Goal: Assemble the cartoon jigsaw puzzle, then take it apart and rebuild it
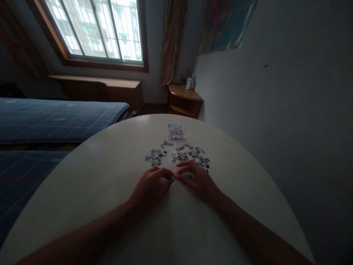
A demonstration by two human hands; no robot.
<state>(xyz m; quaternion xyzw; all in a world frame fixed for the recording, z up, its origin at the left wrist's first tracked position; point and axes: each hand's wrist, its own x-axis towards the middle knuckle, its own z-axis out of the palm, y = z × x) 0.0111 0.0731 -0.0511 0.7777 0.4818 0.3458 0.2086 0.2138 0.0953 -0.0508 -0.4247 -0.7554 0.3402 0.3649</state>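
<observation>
Close together over the white table [116,158], my two hands meet at a small bluish puzzle piece [173,179]. My left hand [153,184] pinches it from the left between thumb and index finger. From the right, my right hand [197,180] closes its thumb and fingertips at the piece's other edge; a pale bluish strip shows under its fingers. Just beyond the hands lie loose jigsaw pieces, a smaller cluster [154,157] on the left and a bigger one [190,152] on the right. Behind them is a picture sheet or packet [175,131] with a colourful print.
A bed with a blue plaid mattress [55,119] stands left of the round table. The white wall [275,121] runs along the right. A wooden corner shelf [184,92] and a long wooden desk [121,82] stand beyond, under and beside the window [96,29].
</observation>
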